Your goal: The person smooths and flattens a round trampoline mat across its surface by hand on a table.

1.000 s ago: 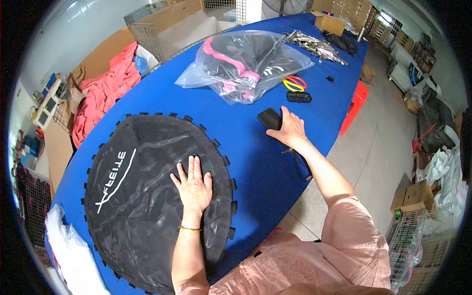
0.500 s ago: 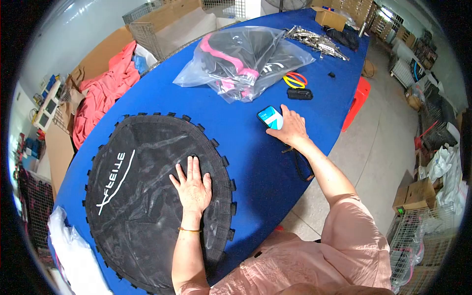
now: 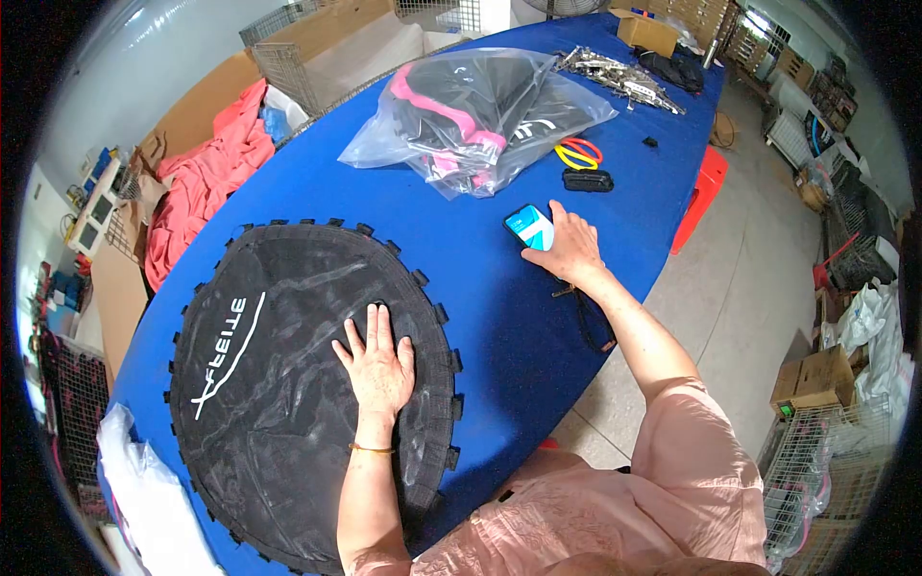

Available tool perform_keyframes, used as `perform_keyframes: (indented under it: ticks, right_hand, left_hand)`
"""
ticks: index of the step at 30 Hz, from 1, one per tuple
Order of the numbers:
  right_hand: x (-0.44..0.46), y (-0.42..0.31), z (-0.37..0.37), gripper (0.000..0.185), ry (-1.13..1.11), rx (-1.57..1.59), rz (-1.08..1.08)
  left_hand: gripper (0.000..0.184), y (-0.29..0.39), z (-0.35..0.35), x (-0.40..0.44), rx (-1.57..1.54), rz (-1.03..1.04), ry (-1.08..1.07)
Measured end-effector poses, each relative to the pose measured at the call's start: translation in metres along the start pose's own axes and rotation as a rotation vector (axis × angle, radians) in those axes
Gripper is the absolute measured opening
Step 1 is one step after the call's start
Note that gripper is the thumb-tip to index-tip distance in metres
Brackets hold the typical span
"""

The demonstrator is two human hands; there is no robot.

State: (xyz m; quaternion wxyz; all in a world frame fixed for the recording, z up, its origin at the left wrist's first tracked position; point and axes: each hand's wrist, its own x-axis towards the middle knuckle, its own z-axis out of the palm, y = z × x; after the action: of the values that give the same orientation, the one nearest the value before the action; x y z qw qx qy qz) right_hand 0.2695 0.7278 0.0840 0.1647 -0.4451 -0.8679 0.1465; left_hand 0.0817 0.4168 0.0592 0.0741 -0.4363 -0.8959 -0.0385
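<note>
My left hand (image 3: 381, 367) lies flat on a black round trampoline mat (image 3: 288, 461), its fingers spread. White lettering marks the mat's left side, and small black tabs line its edge. A smartphone (image 3: 528, 228) with a lit screen is on the blue table. My right hand (image 3: 573, 248) grips the phone's right end, thumb at the lower edge and fingers at the upper one. A dark strap (image 3: 584, 322) lies under my right wrist. Beyond the phone are a small black case (image 3: 587, 180) and yellow and red bands (image 3: 577, 153).
A clear plastic bag (image 3: 471, 120) with black and pink fabric parts lies on the blue table (image 3: 485, 278). Metal pieces (image 3: 624, 79) and a cardboard box (image 3: 646, 34) are at the far end. A red stool (image 3: 704, 197) stands right of the table; white plastic (image 3: 149, 490) lies at left.
</note>
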Motion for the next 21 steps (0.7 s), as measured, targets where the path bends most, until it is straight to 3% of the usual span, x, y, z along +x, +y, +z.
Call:
perform_keyframes:
  ticks: [21]
  right_hand:
    - [0.0048, 0.0018, 0.0054, 0.109, 0.011, 0.026, 0.016]
  left_hand:
    - [0.065, -0.0003, 0.0005, -0.0005, 0.016, -0.005, -0.019]
